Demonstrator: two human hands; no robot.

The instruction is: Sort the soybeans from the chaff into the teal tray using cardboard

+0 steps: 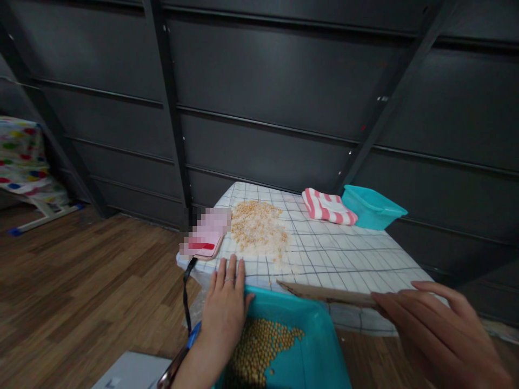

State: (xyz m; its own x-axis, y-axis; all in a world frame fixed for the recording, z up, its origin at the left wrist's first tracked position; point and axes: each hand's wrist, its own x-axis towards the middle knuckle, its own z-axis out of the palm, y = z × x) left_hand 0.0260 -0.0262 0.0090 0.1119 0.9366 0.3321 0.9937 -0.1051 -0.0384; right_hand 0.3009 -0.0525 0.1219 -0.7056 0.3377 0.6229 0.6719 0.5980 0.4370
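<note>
My left hand (227, 294) lies with its fingers stretched out over the front edge of the table, against the left corner of a teal plastic basin (332, 337); its thumb is at the rim. Soybeans (259, 346) cover the left part of the basin's bottom. In my right hand (441, 324), pinched between thumb and fingers, is a flat strip of cardboard (328, 293). The strip stretches left above the basin's far rim, along the table edge. Past my left fingertips, more soybeans (253, 216) are spread in a heap, mixed with whitish grains (265, 243) that look like rice.
A checked cloth (344, 251) covers the table. On it are a pink phone (208, 237) at the left, a folded red-and-white striped towel (329, 207) and a second teal basin (373, 208) at the back right. A dark panelled wall (263, 75) stands behind.
</note>
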